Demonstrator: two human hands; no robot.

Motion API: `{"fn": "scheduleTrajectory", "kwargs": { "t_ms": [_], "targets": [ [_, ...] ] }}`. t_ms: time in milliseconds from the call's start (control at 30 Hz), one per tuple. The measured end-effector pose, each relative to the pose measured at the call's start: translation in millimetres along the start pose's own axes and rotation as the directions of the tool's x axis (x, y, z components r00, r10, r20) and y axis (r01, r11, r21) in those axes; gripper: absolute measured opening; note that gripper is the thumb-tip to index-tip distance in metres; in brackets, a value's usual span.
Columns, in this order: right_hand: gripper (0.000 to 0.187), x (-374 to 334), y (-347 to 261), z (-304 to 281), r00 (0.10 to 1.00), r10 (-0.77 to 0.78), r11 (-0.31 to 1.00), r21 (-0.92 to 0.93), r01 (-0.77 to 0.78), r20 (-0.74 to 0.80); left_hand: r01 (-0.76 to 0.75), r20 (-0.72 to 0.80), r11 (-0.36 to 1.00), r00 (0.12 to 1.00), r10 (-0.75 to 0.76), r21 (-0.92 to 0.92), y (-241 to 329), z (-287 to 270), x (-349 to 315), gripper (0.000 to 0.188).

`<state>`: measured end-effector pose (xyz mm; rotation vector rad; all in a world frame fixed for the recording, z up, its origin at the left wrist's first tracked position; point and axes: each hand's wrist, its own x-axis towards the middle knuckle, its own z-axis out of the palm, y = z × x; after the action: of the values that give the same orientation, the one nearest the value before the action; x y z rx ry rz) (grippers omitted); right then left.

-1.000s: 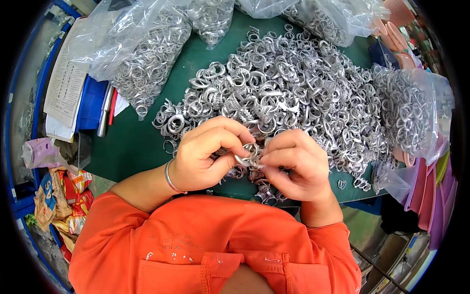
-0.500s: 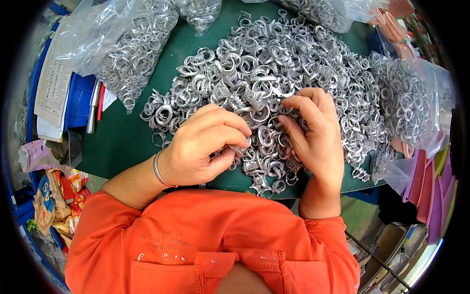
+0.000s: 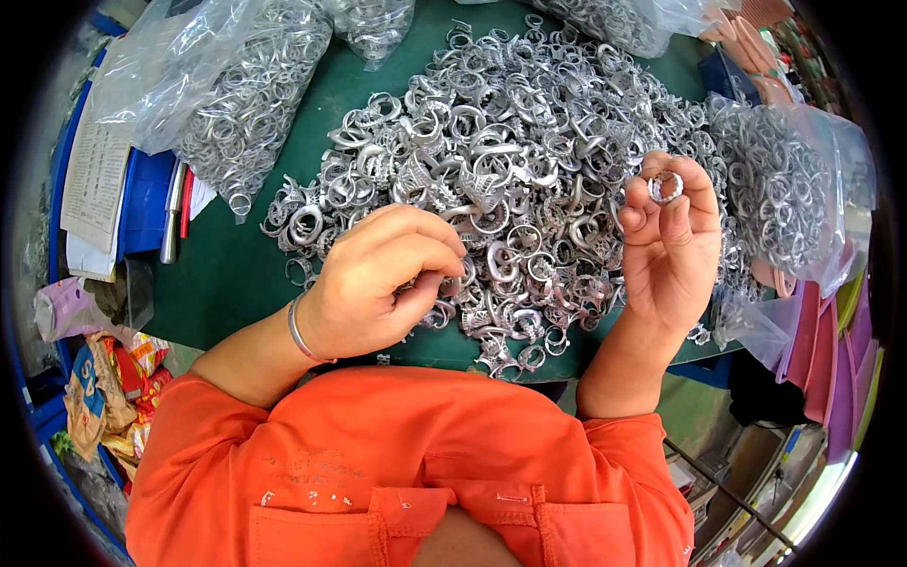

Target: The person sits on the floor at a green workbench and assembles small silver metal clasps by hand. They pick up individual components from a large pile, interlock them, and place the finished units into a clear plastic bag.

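Observation:
A large heap of silver-coloured metal rings [image 3: 529,161], some plain and some with openwork tops, spreads over the green table [image 3: 213,293]. My right hand [image 3: 673,241] is raised over the heap's right side, palm turned up. Between its thumb and fingers it pinches one ring [image 3: 665,187], whose round opening shows. At the heap's near left edge, my left hand [image 3: 383,279] is curled with thumb and fingers drawn together. Whatever those fingertips hold is hidden by the hand; loose rings lie right beside them.
Clear bags of rings stand at the back left [image 3: 250,104], the back [image 3: 373,28] and the right [image 3: 784,189]. Left of the heap are a blue bin [image 3: 146,203], paper sheets [image 3: 94,189] and a red pen [image 3: 186,203]. Pink and purple plastic trays [image 3: 822,359] stack at the right.
My right hand has lifted off the heap and moved right, turning palm up with a ring in its fingers. My left hand has shifted slightly left and stays curled.

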<state>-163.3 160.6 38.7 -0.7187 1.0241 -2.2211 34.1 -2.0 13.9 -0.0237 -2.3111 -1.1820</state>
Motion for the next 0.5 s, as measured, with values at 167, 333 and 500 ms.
{"fn": "scheduleTrajectory", "kwargs": {
  "t_ms": [167,333,500],
  "targets": [
    [0.019,-3,9,-2,0.989,0.1,0.99,-0.109,-0.089,0.106,0.021,-0.064,0.996,0.998,-0.027,-0.092,4,1,-2,0.023],
    [0.014,-10,11,23,0.945,0.325,0.941,-0.116,-0.318,0.045,-0.015,-0.074,0.995,0.997,0.008,-0.094,2,1,-4,0.025],
    [0.02,-6,12,16,0.892,0.436,0.897,0.024,-0.442,0.117,0.01,-0.086,0.997,0.996,-0.017,-0.075,1,2,-5,0.024]
  ]
}}
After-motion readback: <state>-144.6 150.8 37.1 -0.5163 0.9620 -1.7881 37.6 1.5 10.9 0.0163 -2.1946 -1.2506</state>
